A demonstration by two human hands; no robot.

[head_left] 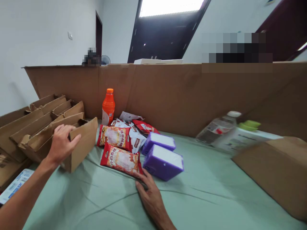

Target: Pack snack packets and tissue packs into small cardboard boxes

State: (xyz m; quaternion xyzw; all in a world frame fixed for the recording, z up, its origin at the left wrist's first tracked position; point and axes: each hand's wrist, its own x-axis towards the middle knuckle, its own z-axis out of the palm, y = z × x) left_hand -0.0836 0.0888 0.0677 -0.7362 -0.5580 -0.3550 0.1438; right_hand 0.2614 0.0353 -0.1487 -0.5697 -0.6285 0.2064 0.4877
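Note:
My left hand (pixel 61 143) is closed over the upper edge of an open cardboard box (pixel 82 143), the nearest in a row on the left; part of that rim is hidden under my fingers. On the green cloth, my right hand (pixel 150 195) lies with fingers stretched out. Its fingertips are at the lower right corner of a red snack packet (pixel 121 159), and I cannot tell if they press on it. Behind that lies a second red snack packet (pixel 114 137). Two purple packs with white tops, a front one (pixel 163 166) and a rear one (pixel 159 140), stand right of the packets.
An orange bottle (pixel 108 107) stands by the cardboard wall (pixel 163 92). White-and-brown packets (pixel 137 142) and another red packet (pixel 145 127) lie behind. More boxes (pixel 33 124) fill the left. To the right are a blurred clear bottle (pixel 223 126), a green-topped item (pixel 249 125) and a cardboard piece (pixel 273 172).

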